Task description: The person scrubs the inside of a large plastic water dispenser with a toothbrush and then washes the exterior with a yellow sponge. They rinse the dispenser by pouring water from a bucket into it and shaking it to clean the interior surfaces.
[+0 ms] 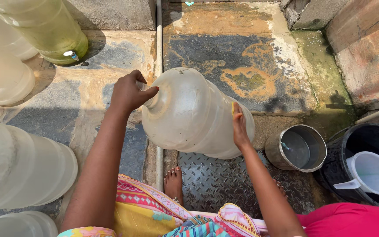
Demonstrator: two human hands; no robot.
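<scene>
A large cloudy plastic water jug (194, 112) lies tilted on its side over the wet floor in front of me. My left hand (130, 92) is closed around its neck at the left end. My right hand (240, 125) presses a small yellow sponge (234, 107) against the jug's right side near its base. My bare foot (173, 182) rests on a metal tread plate (211, 180) under the jug.
Several more big jugs lie to the left (20, 169), one greenish with a small tap (51, 28). A steel pot of water (298, 148) and a black bucket (373, 136) holding a white jug scoop (371, 173) stand to the right. A thin pipe (159, 39) runs along the floor.
</scene>
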